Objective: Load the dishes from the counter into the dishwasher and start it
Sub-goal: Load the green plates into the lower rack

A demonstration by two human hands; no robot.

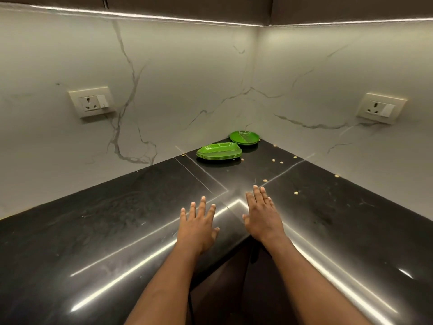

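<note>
Views: one, head camera, wide-angle, worn by the person
Direction: forward and down, into the inner corner of an L-shaped black counter [93, 231]
Position: at the counter's front notch, near enough that both forearms [168, 277] enter from the bottom edge
Facing: the seam where two marble-patterned walls [187, 78] meet, right of centre
Upper edge: lit underside of the cabinets [187, 5]
Distortion: straight edges bow toward the frame's sides
</note>
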